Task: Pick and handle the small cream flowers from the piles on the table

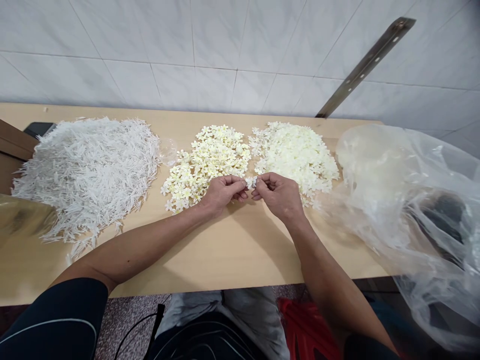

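Above the table, a small white artificial flower point(250, 182) shows between my two hands, with part of it covered by fingers. My left hand point(227, 194) is closed, its thumb and forefinger pinching at the flower's left side. From the other side, my right hand point(280, 196) is also closed, thumb and fingertips pressed together on the flower. Behind my left hand spreads a pile of cream flowers with yellow centres point(212, 159). A denser heap of pale flower pieces point(296, 150) lies behind my right hand. Farther left is a big mound of thin white stem-like pieces point(93, 170).
A large clear plastic bag point(378, 165) covers the table's right end and hangs over its edge. Crumpled clear plastic point(168, 151) lies between the mound and the flowers. A metal strip point(365, 67) leans on the tiled wall. Something red point(305, 325) is below the table point(210, 260).
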A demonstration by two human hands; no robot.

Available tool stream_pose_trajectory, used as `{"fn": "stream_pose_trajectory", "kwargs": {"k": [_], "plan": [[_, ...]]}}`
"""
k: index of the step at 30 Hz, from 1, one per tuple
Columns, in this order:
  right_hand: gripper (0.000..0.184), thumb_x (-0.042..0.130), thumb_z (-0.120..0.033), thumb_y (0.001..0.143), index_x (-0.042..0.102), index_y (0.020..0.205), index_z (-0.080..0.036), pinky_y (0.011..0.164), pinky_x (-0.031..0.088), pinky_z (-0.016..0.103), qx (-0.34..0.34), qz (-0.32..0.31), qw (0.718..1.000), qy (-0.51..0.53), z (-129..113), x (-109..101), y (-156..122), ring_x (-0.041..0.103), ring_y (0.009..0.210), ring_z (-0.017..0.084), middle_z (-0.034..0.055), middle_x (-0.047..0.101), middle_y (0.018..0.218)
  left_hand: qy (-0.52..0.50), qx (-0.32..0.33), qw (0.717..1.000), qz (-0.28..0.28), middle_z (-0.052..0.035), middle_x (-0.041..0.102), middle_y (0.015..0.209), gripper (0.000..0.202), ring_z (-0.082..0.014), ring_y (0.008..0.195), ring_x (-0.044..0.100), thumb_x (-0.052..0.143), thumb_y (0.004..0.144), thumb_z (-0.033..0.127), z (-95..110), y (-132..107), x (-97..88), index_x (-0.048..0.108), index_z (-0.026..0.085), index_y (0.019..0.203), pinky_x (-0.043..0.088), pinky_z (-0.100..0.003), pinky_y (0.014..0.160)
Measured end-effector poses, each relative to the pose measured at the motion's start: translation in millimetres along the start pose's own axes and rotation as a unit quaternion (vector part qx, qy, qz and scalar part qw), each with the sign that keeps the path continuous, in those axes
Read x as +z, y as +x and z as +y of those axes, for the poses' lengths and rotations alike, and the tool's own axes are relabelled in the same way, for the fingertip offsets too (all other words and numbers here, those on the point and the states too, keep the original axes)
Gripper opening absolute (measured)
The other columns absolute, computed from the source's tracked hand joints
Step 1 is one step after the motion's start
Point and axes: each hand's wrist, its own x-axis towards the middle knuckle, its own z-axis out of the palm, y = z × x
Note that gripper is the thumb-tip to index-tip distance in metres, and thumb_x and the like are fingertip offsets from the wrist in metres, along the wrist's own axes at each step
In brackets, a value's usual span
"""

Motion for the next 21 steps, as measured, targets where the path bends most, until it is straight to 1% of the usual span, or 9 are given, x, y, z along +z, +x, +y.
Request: {"fn": "stream_pose_trajectory", "kwargs": {"k": [5, 9, 14, 16, 18, 21], "plan": [[0.012, 0.070, -0.030, 0.085, 0.070, 0.082, -0.019, 0.060, 0.064, 0.028, 0.007, 0.008, 0.998, 0.063, 3.6, -11.7, 8.7, 0.069, 0.058, 0.015, 0.0021, 0.071, 0.068, -0.012, 0.005, 1.000, 0.012, -0.0087, 0.073, 0.071, 0.020, -0.0123, 0.059, 0.066, 0.082, 0.073, 0.027, -4.9, 3.3, -2.6, 0.075, 0.010, 0.081, 0.051, -0.021, 0.055], [0.014, 0.073, -0.030, 0.080, 0.066, 0.075, -0.020, 0.054, 0.061, 0.026, 0.026, 0.001, 0.990, 0.141, -0.1, -18.8, 12.9, 0.063, 0.061, 0.013, 0.0023, 0.068, 0.074, -0.013, 0.004, 1.000, 0.010, -0.0085, 0.073, 0.072, 0.020, -0.0120, 0.059, 0.066, 0.083, 0.073, 0.028, -5.9, 3.8, -3.3, 0.075, 0.010, 0.080, 0.051, -0.021, 0.055], [0.015, 0.076, -0.032, 0.075, 0.065, 0.075, -0.020, 0.051, 0.058, 0.025, 0.050, -0.016, 0.983, 0.178, -6.9, -20.5, 12.9, 0.059, 0.060, 0.012, 0.0025, 0.067, 0.075, -0.014, 0.005, 1.000, 0.008, -0.0091, 0.074, 0.076, 0.021, -0.0112, 0.060, 0.066, 0.083, 0.073, 0.028, -5.9, 3.6, -2.5, 0.076, 0.010, 0.080, 0.051, -0.021, 0.055], [0.017, 0.076, -0.034, 0.074, 0.065, 0.075, -0.021, 0.051, 0.058, 0.026, 0.054, -0.016, 0.983, 0.177, -6.1, -20.1, 13.2, 0.058, 0.058, 0.013, 0.0022, 0.067, 0.073, -0.013, 0.006, 1.000, 0.004, -0.0089, 0.073, 0.074, 0.022, -0.0112, 0.060, 0.065, 0.083, 0.074, 0.029, -6.5, 3.8, -2.6, 0.076, 0.010, 0.080, 0.051, -0.021, 0.055], [0.019, 0.075, -0.036, 0.076, 0.065, 0.074, -0.020, 0.051, 0.058, 0.026, 0.044, -0.012, 0.986, 0.158, -3.2, -20.1, 13.5, 0.059, 0.056, 0.013, 0.0018, 0.066, 0.069, -0.012, 0.006, 1.000, 0.003, -0.0087, 0.073, 0.072, 0.021, -0.0114, 0.059, 0.065, 0.083, 0.075, 0.029, -6.8, 4.0, -2.5, 0.075, 0.010, 0.079, 0.051, -0.021, 0.055], [0.019, 0.071, -0.037, 0.083, 0.068, 0.078, -0.019, 0.054, 0.059, 0.027, 0.005, 0.013, 0.998, 0.061, 1.8, -22.3, 13.1, 0.064, 0.055, 0.014, 0.0017, 0.068, 0.067, -0.015, 0.002, 1.000, 0.010, -0.0083, 0.071, 0.069, 0.021, -0.0118, 0.058, 0.065, 0.083, 0.073, 0.027, -6.1, 4.1, -1.9, 0.075, 0.009, 0.078, 0.051, -0.021, 0.054]]}}
